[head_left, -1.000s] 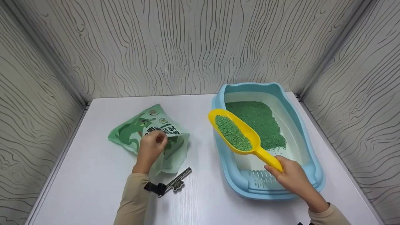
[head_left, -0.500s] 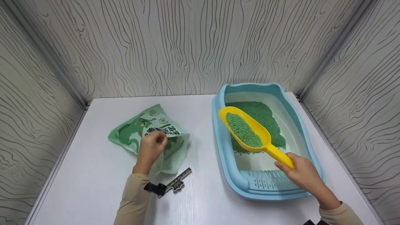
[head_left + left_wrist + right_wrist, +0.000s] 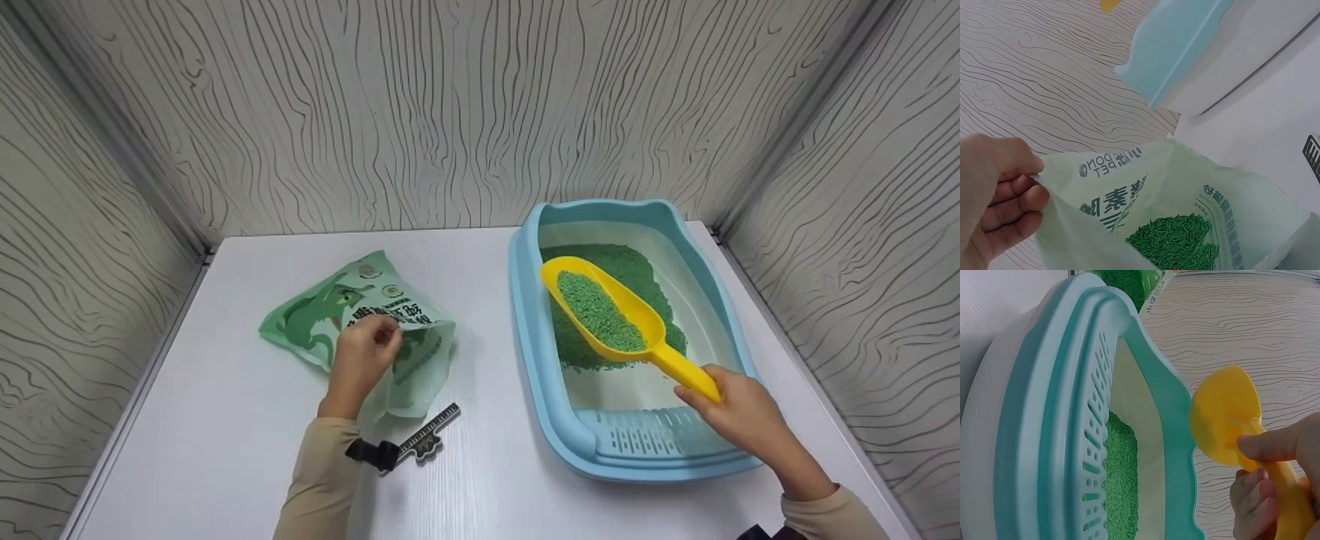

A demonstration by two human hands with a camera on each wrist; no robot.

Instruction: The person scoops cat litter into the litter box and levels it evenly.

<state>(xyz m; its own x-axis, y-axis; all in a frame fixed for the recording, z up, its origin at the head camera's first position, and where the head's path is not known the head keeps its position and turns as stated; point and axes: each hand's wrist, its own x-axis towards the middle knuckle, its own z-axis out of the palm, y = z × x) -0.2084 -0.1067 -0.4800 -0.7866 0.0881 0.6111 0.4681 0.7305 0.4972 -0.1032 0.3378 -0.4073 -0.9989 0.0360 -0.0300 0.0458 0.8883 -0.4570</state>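
Observation:
My left hand [image 3: 365, 360] pinches the rim of a green cat litter bag [image 3: 315, 307], and its mouth gapes toward the right. Inside the bag, the left wrist view shows green pellets [image 3: 1176, 242]. The handle of a yellow scoop [image 3: 637, 311] is gripped by my right hand [image 3: 742, 412]. A heap of green pellets [image 3: 600, 311] fills much of the scoop, which is held over the blue litter box [image 3: 551, 420]. Green litter [image 3: 630, 266] lies across the far left part of the box floor; the scoop hides some of it.
A dark ruler-like strip with a decorated edge [image 3: 427, 435] lies on the white table [image 3: 480, 480], just right of my left wrist. The box has a slotted step [image 3: 645, 435] at its near end. Wood-patterned panels [image 3: 450, 112] enclose the table at the back and sides.
My right hand has carried the loaded scoop rightward, from above the box's left rim to over the litter inside. The left hand and the bag have stayed in place.

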